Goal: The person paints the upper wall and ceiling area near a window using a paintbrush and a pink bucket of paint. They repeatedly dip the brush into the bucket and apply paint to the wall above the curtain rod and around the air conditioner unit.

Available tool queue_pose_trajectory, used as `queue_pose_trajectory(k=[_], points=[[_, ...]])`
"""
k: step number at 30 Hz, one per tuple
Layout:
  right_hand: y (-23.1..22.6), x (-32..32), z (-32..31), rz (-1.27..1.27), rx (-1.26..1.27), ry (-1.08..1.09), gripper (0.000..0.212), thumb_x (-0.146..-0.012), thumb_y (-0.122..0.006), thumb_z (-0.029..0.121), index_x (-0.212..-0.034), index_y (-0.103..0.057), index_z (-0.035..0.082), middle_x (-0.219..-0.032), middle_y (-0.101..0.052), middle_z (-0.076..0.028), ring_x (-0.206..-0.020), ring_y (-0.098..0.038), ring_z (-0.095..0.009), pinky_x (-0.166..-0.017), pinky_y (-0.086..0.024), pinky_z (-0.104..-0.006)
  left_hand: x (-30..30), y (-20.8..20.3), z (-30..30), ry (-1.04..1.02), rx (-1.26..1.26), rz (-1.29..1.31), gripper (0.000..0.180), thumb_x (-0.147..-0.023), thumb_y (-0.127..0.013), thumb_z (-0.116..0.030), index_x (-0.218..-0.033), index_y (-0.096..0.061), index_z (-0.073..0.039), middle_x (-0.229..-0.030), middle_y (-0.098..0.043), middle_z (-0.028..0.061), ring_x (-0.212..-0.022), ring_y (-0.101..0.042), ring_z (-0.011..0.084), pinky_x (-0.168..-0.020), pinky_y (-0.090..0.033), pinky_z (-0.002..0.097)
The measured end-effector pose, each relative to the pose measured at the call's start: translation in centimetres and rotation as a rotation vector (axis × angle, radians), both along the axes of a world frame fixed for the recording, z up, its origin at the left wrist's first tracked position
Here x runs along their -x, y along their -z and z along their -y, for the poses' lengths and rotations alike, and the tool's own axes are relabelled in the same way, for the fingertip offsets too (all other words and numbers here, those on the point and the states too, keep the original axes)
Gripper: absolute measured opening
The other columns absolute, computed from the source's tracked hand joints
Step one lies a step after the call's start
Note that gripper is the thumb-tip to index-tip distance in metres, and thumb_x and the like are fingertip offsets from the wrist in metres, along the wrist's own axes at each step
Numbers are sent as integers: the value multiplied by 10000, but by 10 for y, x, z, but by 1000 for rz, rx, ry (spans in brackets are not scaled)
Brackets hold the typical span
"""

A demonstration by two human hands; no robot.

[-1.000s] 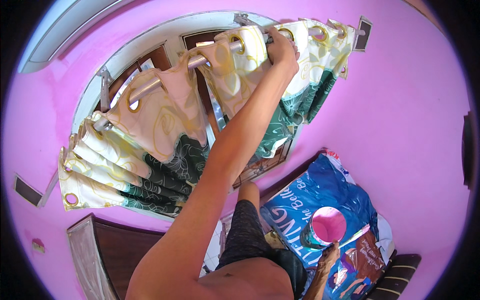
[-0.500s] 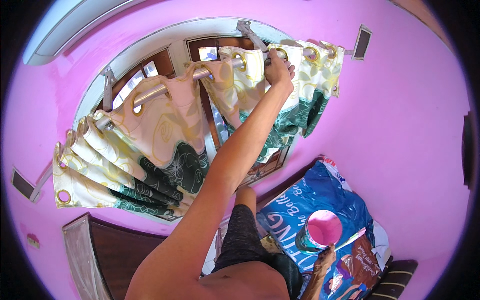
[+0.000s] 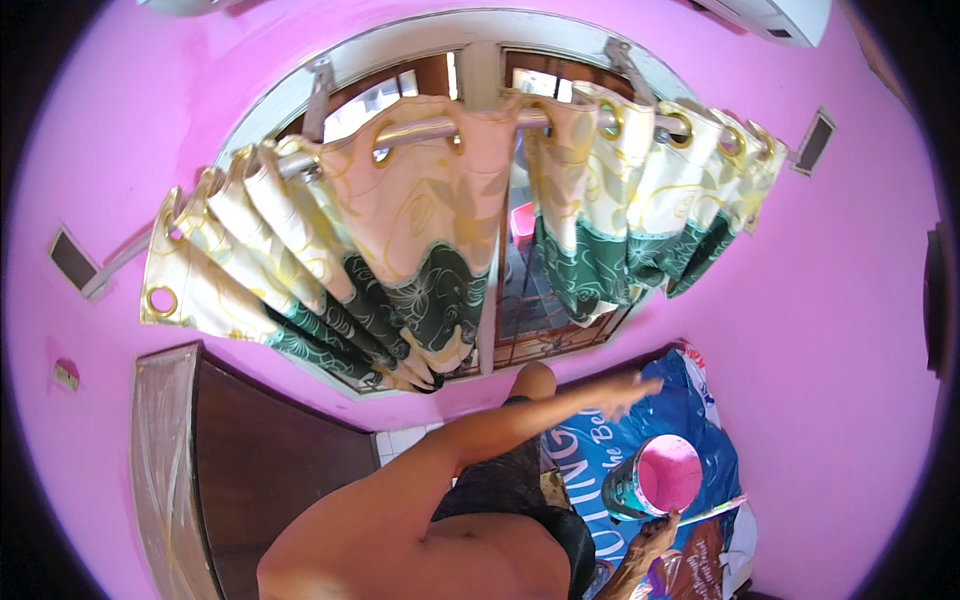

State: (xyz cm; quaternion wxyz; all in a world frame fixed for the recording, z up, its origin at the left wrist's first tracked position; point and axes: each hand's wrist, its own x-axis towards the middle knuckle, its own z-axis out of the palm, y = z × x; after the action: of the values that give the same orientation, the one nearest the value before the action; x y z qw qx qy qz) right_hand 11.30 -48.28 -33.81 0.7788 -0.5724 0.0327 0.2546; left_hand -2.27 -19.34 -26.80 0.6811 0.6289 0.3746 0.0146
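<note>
Pink wall (image 3: 850,300); patterned curtains (image 3: 415,200) on a metal rod (image 3: 425,129). Left hand (image 3: 622,395): fingers apparently spread, though motion-blurred, near the bucket (image 3: 668,477). Right hand (image 3: 655,540): fingers pinching bucket's rim, pale stick (image 3: 716,509) alongside; bucket over blue sheeting (image 3: 717,440).

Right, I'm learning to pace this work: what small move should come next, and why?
Probably bring the left hand to the brush-like tool: that hand looks open and empty, while the right hand appears to hold both it and the pink-lined bucket.
</note>
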Motion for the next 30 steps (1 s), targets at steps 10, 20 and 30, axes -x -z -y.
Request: queue_pose_trajectory(k=[10, 20, 30], points=[[-24, 25, -47, -40, -33, -194, 227, -821, -639, 212, -681, -467, 161, -533, -325, 90, -418, -267, -23, -383, -187, -203, 76, 41, 96, 106, 521, 371, 1058, -847, -557, -521, -1405, 174, 1, -1065, -592, 294, -913, -646, 347, -824, -522, 413], [-35, 68, -104, -30, -16, -300, 252, -806, -646, 202, -667, -440, 162, -506, -328, 82, -396, -281, -40, -369, -198, -215, 109, 23, 64, -115, 504, 442, 887, -874, -556, -462, -1420, 22, -67, -1117, -549, 294, -928, -630, 394, -805, -536, 454], [-63, 106, -120, 130, -70, -277, 195, -854, -633, 189, -710, -526, 114, -513, -400, 62, -386, -326, -13, -334, -221, -185, 132, 6, 55, -259, 525, 505, 618, -907, -535, -278, -1371, -205, -39, -1282, -428, 221, -917, -640, 371, -774, -565, 433]])
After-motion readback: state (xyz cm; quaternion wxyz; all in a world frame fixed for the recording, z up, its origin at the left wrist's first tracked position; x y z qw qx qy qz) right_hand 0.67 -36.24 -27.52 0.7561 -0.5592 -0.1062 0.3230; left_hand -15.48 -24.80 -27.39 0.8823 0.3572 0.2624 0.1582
